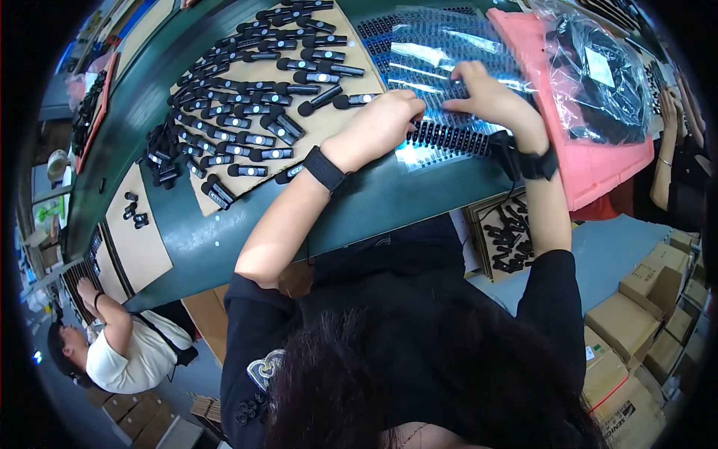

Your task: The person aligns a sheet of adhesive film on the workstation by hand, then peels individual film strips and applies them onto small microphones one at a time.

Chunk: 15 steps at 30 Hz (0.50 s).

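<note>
My left hand (pixel 378 127) is at the near left edge of a clear plastic tray (pixel 419 159). Its fingers are curled together, and whatever they may pinch is too small to make out. Rows of small black parts (pixel 452 138) fill the tray's near side. Over the tray, my right hand (pixel 490 101) has its thumb and forefinger spread apart, with nothing visible between them. A shiny clear plastic sheet (pixel 434 63) covers more rows of black parts beyond the hands. To the left, many small black microphones (pixel 258 97) with rounded heads lie in rows on a cardboard sheet (pixel 340 150).
Pink foam (pixel 565 179) at the right bears a clear bag of black items (pixel 598 82). A black corded device (pixel 507 156) sits by my right wrist. Below the green table (pixel 359 209) is a box of black parts (pixel 508 236). A co-worker (pixel 127 344) is at left.
</note>
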### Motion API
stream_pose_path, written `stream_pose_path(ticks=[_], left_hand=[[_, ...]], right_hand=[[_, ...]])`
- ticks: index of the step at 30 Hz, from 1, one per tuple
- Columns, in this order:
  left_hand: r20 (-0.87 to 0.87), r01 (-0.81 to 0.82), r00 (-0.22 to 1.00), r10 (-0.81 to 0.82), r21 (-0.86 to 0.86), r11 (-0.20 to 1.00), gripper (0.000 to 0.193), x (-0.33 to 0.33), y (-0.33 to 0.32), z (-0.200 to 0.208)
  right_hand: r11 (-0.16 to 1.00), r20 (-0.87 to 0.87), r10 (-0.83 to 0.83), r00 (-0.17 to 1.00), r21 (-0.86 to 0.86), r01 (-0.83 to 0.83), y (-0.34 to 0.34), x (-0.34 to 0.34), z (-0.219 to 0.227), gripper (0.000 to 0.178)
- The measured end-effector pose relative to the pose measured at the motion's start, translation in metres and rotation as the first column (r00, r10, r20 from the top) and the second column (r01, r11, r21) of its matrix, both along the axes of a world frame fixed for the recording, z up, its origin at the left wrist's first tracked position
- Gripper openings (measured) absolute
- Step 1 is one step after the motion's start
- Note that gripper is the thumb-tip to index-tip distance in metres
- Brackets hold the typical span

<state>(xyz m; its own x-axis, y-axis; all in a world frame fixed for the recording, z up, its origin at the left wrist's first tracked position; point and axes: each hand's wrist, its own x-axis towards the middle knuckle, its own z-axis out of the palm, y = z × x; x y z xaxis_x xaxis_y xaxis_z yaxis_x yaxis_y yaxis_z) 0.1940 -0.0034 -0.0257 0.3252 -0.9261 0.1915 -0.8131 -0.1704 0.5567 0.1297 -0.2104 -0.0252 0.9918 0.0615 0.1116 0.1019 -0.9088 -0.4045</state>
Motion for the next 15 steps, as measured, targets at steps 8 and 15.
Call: stream_pose_path(ticks=[8, 15], left_hand=[[0.125, -0.058, 0.990, 0.068, -0.085, 0.995, 0.011, -0.007, -0.003, -0.001], [0.345, 0.042, 0.938, -0.008, -0.092, 0.995, 0.006, -0.030, 0.014, 0.032]], right_hand=[[0.989, -0.196, -0.143, 0.970, -0.053, 0.135, 0.012, 0.011, -0.011, 0.047], [0.972, -0.293, -0.236, 0.926, -0.073, 0.224, 0.020, 0.018, -0.001, 0.048]])
